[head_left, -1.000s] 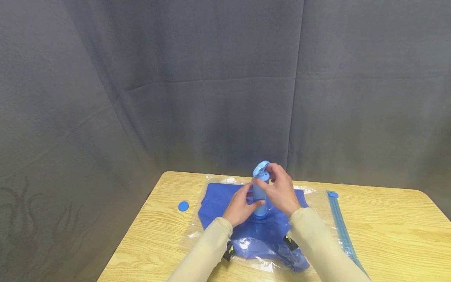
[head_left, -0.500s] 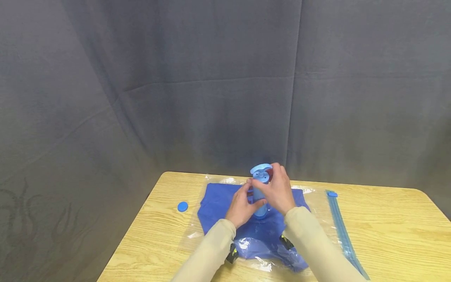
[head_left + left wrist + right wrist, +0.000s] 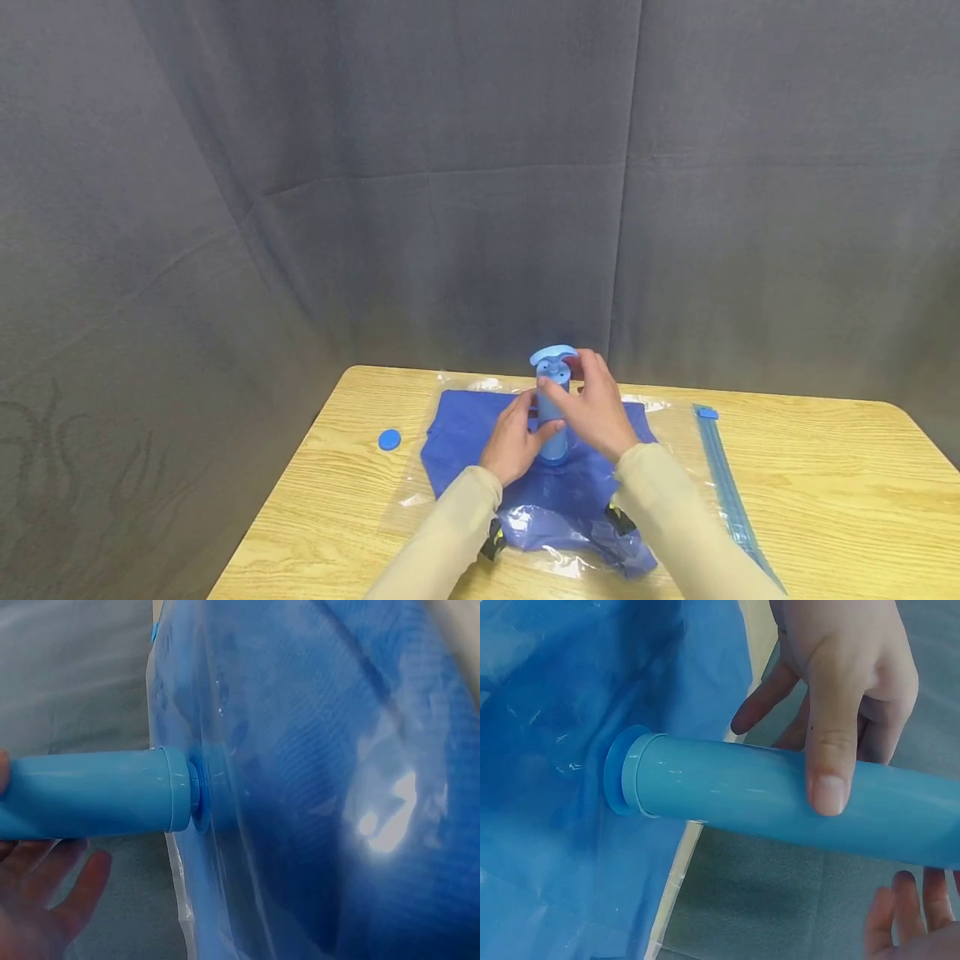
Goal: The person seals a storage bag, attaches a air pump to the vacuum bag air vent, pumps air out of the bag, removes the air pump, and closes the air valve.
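A light-blue hand pump point(image 3: 553, 446) stands upright on the clear plastic storage bag point(image 3: 675, 433), its base on the blue round valve point(image 3: 616, 772). Folded blue cloth point(image 3: 465, 429) shows through the plastic. My left hand point(image 3: 513, 442) grips the pump barrel, with the thumb across its front and the fingers behind. Higher up, my right hand point(image 3: 600, 408) holds the pump's top; its thumb presses near the barrel's upper rim and its fingers are at the curved handle point(image 3: 553, 353). The handle sits low, close over the barrel. Part of the right fingers is hidden behind it.
A blue round cap point(image 3: 389, 440) lies on the wooden table point(image 3: 330, 492), left of the bag. The bag's blue zip strip point(image 3: 727, 483), with a slider point(image 3: 707, 413) at its far end, runs along the right. A grey curtain point(image 3: 465, 208) hangs behind the table.
The pump's handle has turned, from pointing away at a slant to lying crosswise. My right thumb and fingers have shifted slightly at the top; the left hand keeps its grip on the barrel.
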Available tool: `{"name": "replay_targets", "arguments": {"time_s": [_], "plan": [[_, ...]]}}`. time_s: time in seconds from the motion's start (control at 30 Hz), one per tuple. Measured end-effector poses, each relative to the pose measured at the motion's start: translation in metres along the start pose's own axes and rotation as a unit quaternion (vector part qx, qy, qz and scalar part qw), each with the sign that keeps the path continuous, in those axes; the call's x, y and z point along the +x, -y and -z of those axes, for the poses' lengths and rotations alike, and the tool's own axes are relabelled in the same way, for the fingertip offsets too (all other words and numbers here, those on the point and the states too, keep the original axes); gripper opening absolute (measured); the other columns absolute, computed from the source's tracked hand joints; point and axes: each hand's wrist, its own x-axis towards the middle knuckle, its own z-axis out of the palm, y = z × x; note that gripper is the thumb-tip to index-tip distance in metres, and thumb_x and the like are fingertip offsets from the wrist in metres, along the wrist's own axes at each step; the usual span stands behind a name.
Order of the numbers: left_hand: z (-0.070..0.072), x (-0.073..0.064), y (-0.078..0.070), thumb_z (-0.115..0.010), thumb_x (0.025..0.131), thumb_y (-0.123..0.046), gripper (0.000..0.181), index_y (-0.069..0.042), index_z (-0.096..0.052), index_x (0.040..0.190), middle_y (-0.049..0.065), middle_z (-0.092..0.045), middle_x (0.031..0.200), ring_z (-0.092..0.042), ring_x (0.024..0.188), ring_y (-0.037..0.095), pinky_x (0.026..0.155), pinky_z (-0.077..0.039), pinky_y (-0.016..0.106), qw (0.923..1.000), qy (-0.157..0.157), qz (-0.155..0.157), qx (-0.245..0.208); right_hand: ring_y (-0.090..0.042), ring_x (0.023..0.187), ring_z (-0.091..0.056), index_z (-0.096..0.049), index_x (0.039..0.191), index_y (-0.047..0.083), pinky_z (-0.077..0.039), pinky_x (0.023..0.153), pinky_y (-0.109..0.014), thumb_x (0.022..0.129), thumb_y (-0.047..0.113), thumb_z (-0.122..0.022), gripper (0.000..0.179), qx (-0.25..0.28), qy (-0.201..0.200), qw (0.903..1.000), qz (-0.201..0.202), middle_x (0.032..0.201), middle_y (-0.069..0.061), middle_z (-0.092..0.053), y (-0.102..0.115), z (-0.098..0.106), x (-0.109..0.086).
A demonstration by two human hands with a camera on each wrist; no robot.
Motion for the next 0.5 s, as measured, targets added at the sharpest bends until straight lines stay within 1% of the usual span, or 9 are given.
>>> {"name": "replay_targets", "arguments": {"time_s": [0.13,0.23,0.33,0.5], "plan": [[0.0018,0.0008,0.0015,-0.062,0.093,-0.034,0.052,-0.006,-0.048,0.134,0.013,-0.063,0.123,-0.064,0.112,0.025,0.094,-0.053,0.035,0.9995,0.015,-0.026,0.001,-0.029,0.113,-0.058,-0.051,0.124,0.004,-0.048,0.092,-0.045,0.089,0.026,-0.067,0.045,0.016,0.008,0.9998,0.008,0.12,-0.014,-0.058,-0.0017,0.003,-0.0004],[0.0031,0.0018,0.0032,-0.06,0.095,-0.03,0.051,-0.007,-0.045,0.138,0.014,-0.061,0.129,-0.062,0.116,0.027,0.098,-0.051,0.037,0.9988,0.034,-0.035,-0.007,-0.031,0.117,-0.057,-0.049,0.129,0.004,-0.046,0.097,-0.049,0.089,0.022,-0.067,0.047,0.032,0.015,0.9993,0.013,0.123,-0.015,-0.059,-0.0038,0.0053,0.0001],[0.0045,0.0026,0.0051,-0.056,0.097,-0.028,0.049,-0.008,-0.042,0.14,0.013,-0.059,0.133,-0.059,0.121,0.027,0.101,-0.049,0.038,0.9978,0.055,-0.037,-0.008,-0.032,0.118,-0.058,-0.048,0.132,0.005,-0.045,0.1,-0.05,0.089,0.018,-0.066,0.048,0.048,0.024,0.9984,0.018,0.125,-0.016,-0.06,-0.0053,0.0077,0.0003],[0.0064,0.0038,0.0065,-0.053,0.099,-0.027,0.049,-0.01,-0.038,0.143,0.013,-0.057,0.136,-0.056,0.125,0.026,0.105,-0.046,0.04,0.9953,0.093,-0.025,-0.016,-0.035,0.121,-0.057,-0.046,0.136,0.005,-0.044,0.104,-0.051,0.089,0.012,-0.064,0.05,0.075,0.045,0.9956,0.035,0.128,-0.018,-0.06,-0.0076,0.0102,0.0]]}}
